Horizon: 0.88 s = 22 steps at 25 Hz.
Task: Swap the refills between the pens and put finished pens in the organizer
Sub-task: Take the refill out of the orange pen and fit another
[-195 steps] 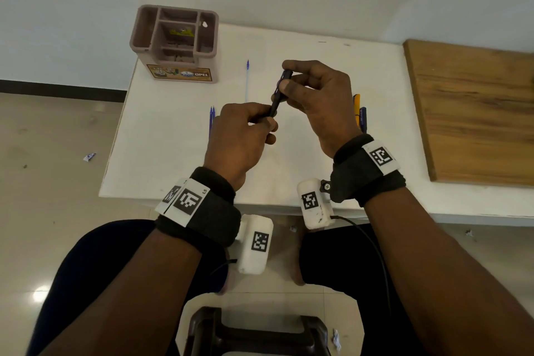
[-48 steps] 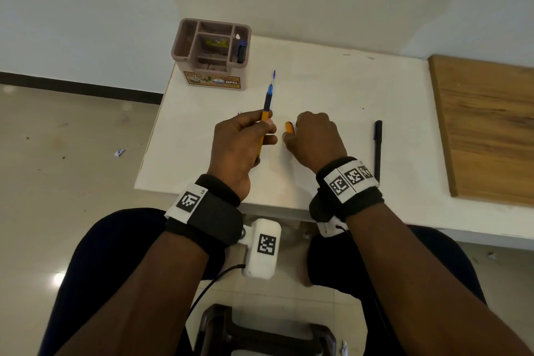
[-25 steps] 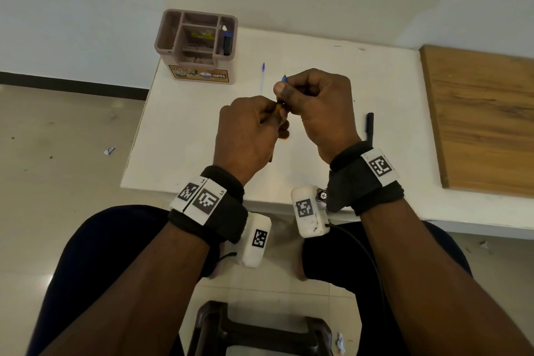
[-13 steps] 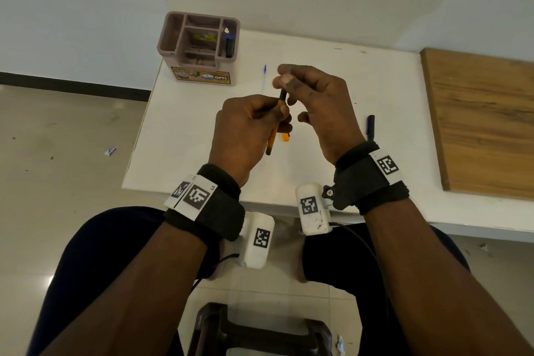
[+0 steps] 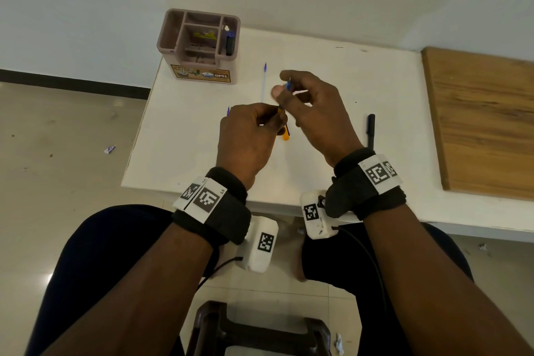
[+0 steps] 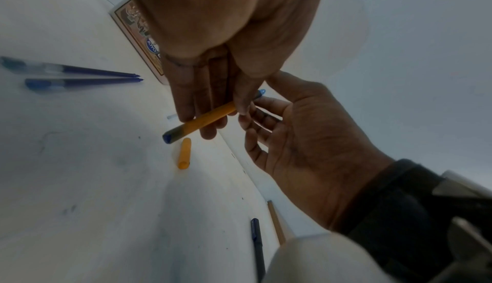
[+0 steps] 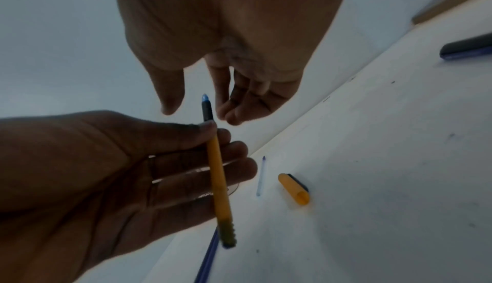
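The left hand (image 7: 111, 174) is holding the orange pen (image 7: 218, 182) above the middle of the bench (image 5: 185, 153), thumb pressing the barrel against the curled fingers (image 6: 186, 102). The pen's long axis is running from the blue end plug, low and toward the near edge, up to the dark tip section with its pale blue point (image 7: 205, 98), which is aiming at the far edge and at the organizer (image 5: 199, 37) on the far left corner.

The right hand (image 5: 315, 113) is hovering at that tip. In the right wrist view its thumb and fingers are standing apart on either side of the point, loosely curled and not closing on it; in the head view they seem to be touching the tip, so contact is uncertain. Either way, the right hand is the nearer one to the writing end.

As a judgement, the tip section is being seated or tightened, and the next move is depending on the right fingers lining up with the barrel's axis. The orange cap (image 7: 294, 188) is lying on the bench just below the hands, open mouth toward the near edge, beside a loose clear refill (image 7: 261, 176). Two blue pens (image 6: 80, 77) are lying toward the left edge, a dark pen (image 5: 370, 130) toward the right.
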Motion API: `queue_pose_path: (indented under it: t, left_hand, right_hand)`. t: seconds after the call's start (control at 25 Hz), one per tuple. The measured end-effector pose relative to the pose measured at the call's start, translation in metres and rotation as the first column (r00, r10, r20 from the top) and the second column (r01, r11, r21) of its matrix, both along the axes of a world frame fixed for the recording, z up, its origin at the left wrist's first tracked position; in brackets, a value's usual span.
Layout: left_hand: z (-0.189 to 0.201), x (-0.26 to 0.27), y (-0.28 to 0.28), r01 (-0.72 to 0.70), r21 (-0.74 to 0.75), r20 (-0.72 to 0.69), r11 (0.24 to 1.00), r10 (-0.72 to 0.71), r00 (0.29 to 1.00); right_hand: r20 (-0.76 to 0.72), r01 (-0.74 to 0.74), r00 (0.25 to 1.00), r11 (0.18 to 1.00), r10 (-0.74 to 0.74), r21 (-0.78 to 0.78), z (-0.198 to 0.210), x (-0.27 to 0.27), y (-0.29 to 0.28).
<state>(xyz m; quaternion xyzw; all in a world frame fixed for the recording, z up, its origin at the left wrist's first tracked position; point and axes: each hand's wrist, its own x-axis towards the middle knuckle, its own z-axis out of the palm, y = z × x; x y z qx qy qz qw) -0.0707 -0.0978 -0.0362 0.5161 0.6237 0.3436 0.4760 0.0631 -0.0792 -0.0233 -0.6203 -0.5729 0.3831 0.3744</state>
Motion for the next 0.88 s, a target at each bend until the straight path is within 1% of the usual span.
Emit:
queue_pose_path:
  t: [0.08, 0.16, 0.28, 0.44, 0.48, 0.6, 0.68, 0.84, 0.88]
  left_hand:
    - [-0.0003, 0.0012, -0.0004, 0.007, -0.001, -0.005, 1.000, -0.007, 1.000]
    - [0.0005, 0.0012, 0.0002, 0.002, -0.002, -0.010, 1.000, -0.002, 1.000]
    - [0.0008, 0.0013, 0.0013, -0.007, -0.007, -0.025, 1.000, 0.006, 1.000]
    - [0.0000, 0.0030, 0.0010, -0.003, -0.017, -0.023, 1.000, 0.003, 1.000]
    - [-0.0001, 0.0029, 0.0014, -0.006, -0.021, -0.023, 1.000, 0.005, 1.000]
    - [0.0000, 0.0027, 0.0023, -0.014, -0.027, -0.023, 1.000, 0.013, 1.000]
    - [0.0003, 0.0033, 0.0019, -0.008, -0.019, -0.031, 1.000, 0.007, 0.999]
    - [0.0014, 0.0026, 0.0021, -0.004, -0.023, -0.038, 1.000, 0.003, 0.999]
    - [0.0011, 0.0023, 0.0021, -0.007, -0.023, -0.040, 1.000, 0.006, 0.999]
  right_hand:
    - [0.027, 0.057, 0.998, 0.997, -0.058, 0.043, -0.0012, -0.0003, -0.0013]
    - [-0.007, 0.070, 0.998, 0.995, -0.070, 0.073, -0.0018, 0.0033, -0.0007]
    - [-0.064, 0.040, 0.997, 0.998, -0.037, 0.052, -0.0021, 0.0042, -0.0004]
    - [-0.005, 0.080, 0.997, 0.995, -0.080, 0.054, -0.0032, 0.0015, 0.0006]
    - [-0.011, 0.081, 0.997, 0.995, -0.081, 0.055, -0.0034, 0.0023, 0.0004]
    - [-0.077, 0.082, 0.994, 0.996, -0.079, 0.028, -0.0044, 0.0053, 0.0014]
    - [-0.096, 0.103, 0.990, 0.995, -0.101, 0.016, -0.0039, 0.0041, 0.0027]
    - [-0.037, 0.097, 0.995, 0.995, -0.096, 0.022, -0.0034, 0.0025, 0.0011]
    - [-0.042, 0.091, 0.995, 0.996, -0.091, 0.018, -0.0037, 0.0036, 0.0008]
